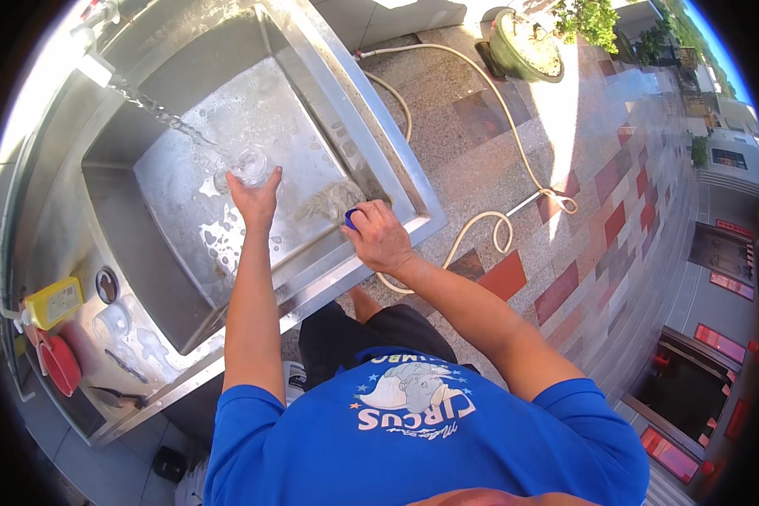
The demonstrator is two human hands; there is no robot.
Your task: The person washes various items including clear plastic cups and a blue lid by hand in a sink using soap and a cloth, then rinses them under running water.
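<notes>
Water (156,110) runs from the tap onto the clear glass (249,164) our left hand (257,198) holds. We grip it tight and turn it slowly. Our right hand (379,240) closes its fingers on a blue thing (351,218).

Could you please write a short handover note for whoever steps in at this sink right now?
Left hand: holds a clear glass in the sink, under the running water.
Right hand: at the sink's front rim, closed on a small blue thing, next to a grey cloth.
Done: several clear glasses stand on the drainboard, by a yellow bottle and a red lid.
Left: the glass in hand is not yet set down; the water is on.
</notes>
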